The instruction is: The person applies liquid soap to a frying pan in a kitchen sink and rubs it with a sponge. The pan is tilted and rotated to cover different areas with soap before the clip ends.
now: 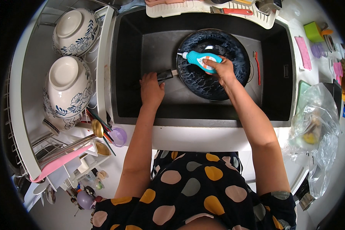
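Note:
A round dark pan (201, 89) lies in the black sink (158, 46), its dark face streaked with a whitish film. Its black handle (164, 75) points left, and my left hand (151, 89) is closed around the end of it. Over the pan, my right hand (222, 69) grips a turquoise squeeze bottle (197, 58). The bottle is tilted on its side with its white nozzle (182, 55) pointing left, near the pan's rim. It bears a white and orange label. Whether liquid is coming out cannot be seen.
Right of the pan, a red-handled brush (257, 69) lies in the sink. A scraper with a red handle (237, 11) rests on the cream drain tray (178, 10) behind. Patterned bowls (66, 83) stand upturned in the dish rack (105, 57) at left. A plastic bag (319, 120) sits on the right counter.

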`<state>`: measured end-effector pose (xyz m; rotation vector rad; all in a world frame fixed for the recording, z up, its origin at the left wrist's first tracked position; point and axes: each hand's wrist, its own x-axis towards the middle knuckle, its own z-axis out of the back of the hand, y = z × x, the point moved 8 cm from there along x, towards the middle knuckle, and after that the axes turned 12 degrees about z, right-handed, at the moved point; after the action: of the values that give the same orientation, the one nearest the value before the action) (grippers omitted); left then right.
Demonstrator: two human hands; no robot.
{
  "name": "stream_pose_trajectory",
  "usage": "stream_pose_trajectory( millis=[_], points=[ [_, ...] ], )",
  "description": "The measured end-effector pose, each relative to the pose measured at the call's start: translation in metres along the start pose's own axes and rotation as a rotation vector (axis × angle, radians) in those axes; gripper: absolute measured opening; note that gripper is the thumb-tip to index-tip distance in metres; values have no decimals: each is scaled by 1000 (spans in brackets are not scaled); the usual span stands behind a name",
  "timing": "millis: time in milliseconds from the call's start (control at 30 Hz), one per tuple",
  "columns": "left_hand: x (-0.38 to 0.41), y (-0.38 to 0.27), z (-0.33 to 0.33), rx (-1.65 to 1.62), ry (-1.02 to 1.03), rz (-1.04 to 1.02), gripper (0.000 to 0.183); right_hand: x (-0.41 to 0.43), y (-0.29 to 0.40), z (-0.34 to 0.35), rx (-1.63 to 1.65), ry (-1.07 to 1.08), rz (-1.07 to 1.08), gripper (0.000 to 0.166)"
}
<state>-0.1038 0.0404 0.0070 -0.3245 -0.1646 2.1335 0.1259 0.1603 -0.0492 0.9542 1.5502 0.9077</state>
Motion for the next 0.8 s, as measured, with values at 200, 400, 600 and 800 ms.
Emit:
stream_pose_trajectory(
  millis=[200,400,600,800],
  points=[
    [0,0,0,-12,-17,-18,44,11,-3,3,-7,-45,-5,47],
    [0,0,0,-10,-22,-14,43,15,-4,6,31,-95,2,47],
    [0,0,1,-11,-30,-17,43,-1,-8,5,-27,-14,-36,50],
    [-1,-3,4,-2,-14,11,43,9,-3,3,13,6,-8,47]
  ],
)
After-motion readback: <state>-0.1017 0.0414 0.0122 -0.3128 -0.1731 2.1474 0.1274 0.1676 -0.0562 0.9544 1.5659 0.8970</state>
